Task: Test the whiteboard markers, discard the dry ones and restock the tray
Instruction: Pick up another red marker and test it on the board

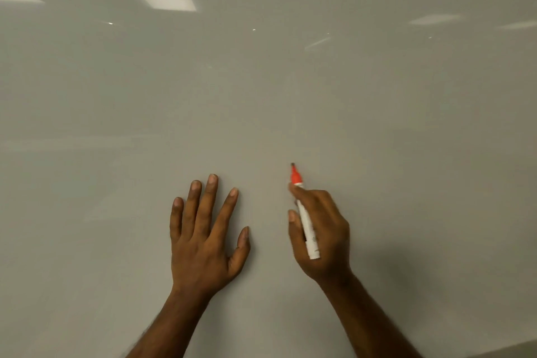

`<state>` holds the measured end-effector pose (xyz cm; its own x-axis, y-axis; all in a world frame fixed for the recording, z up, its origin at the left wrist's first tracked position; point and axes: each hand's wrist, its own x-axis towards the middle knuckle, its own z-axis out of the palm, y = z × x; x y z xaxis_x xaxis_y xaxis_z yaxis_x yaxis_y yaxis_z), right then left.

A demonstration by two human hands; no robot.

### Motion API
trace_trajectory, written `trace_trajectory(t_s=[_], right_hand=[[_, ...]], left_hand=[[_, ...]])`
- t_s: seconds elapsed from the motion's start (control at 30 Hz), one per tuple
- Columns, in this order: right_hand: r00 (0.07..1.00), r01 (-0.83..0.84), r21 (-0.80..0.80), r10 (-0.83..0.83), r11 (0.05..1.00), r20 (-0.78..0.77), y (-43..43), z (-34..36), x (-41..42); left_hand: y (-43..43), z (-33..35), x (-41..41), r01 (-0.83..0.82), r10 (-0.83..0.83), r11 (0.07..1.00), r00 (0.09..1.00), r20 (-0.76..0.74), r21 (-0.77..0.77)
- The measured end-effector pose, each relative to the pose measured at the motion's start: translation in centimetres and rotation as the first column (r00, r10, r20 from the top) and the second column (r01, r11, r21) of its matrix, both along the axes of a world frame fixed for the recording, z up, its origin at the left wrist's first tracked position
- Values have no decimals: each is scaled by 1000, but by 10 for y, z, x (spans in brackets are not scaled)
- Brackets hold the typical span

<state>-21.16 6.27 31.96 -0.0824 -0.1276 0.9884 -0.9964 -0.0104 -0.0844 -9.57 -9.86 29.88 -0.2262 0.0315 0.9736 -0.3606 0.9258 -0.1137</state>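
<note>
A whiteboard (261,81) fills nearly the whole view, glossy and with no visible marks. My right hand (322,235) holds an uncapped marker (308,229) with a white barrel and a red tip section; its dark nib points up at the board, at or just off the surface. My left hand (203,238) rests flat on the board to the left of the marker, fingers spread, holding nothing. No cap, tray or other markers are in view.
Ceiling lights reflect as bright patches (168,1) across the upper board. A dark strip (511,350) at the bottom right corner marks the board's lower edge.
</note>
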Motion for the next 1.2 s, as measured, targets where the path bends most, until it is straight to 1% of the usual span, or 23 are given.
trace_trajectory(t_s=[0.03, 0.07, 0.13, 0.17, 0.2, 0.3, 0.33, 0.43, 0.47, 0.57, 0.6, 0.7, 0.73, 0.83, 0.87, 0.97, 1.0, 1.1, 1.2], right_hand=[[1000, 4, -24, -3, 1000, 24, 0, -4, 1], [1000, -2, 7, 2, 1000, 6, 0, -9, 2], [996, -7, 136, 19, 991, -87, -1, -19, 6], [994, -2, 168, 20, 986, -104, 0, -23, 5], [997, -2, 159, 14, 987, -80, 3, -26, 3], [998, 11, 43, -14, 999, 60, 12, -34, -1], [998, 13, 61, -16, 998, 55, 13, -38, 0], [998, 33, 216, -20, 976, -61, 18, -53, 1], [998, 40, 217, -31, 975, -47, 21, -57, -2], [993, 70, 139, -83, 988, 87, 29, -69, -7], [993, 64, 159, -79, 985, 91, 31, -74, -5], [1000, -2, 320, -2, 948, 11, 36, -88, 1], [1000, -19, 334, 13, 942, 19, 39, -91, 1], [991, -45, 247, 11, 968, 137, 47, -97, -3], [988, -47, 243, 9, 969, 155, 47, -101, -3], [991, -60, 339, 15, 939, 136, 49, -110, 0], [989, -67, 348, 18, 935, 144, 51, -112, 0], [979, -92, 302, 30, 949, 204, 56, -113, 1], [971, -130, 270, 66, 954, 231, 59, -116, 6]], left_hand=[[0, 0, 0, -1, 1, 1000, 1000, 1, 2], [0, 0, 0, -2, 2, 1000, 1000, 2, 3], [-1, 0, 0, -3, 3, 1000, 1000, 6, 3], [-2, 0, 0, -5, 5, 1000, 1000, 9, 3], [-1, 0, 0, -8, 8, 1000, 1000, 11, 3], [-1, -2, 0, -4, 4, 1000, 1000, 11, 5], [0, -2, 0, -2, 2, 1000, 1000, 11, 7], [1, -4, -1, 0, 0, 1000, 1000, 6, 18], [2, -5, -1, 2, -2, 1000, 1000, 3, 24], [4, -12, -1, 13, -14, 999, 1000, 10, 37], [5, -15, -1, 17, -18, 999, 1000, 17, 43], [7, -27, -1, 20, -22, 998, 999, 37, 62], [8, -30, -1, 19, -22, 998, 999, 38, 65], [11, -38, -2, 26, -30, 997, 998, 47, 77], [12, -41, -2, 28, -32, 996, 998, 55, 79], [12, -52, -2, 25, -31, 997, 997, 76, 74], [14, -56, -2, 24, -31, 997, 996, 87, 76], [18, -65, -2, 19, -29, 995, 993, 112, 96], [21, -65, -1, 23, -38, 992, 993, 114, 125]])
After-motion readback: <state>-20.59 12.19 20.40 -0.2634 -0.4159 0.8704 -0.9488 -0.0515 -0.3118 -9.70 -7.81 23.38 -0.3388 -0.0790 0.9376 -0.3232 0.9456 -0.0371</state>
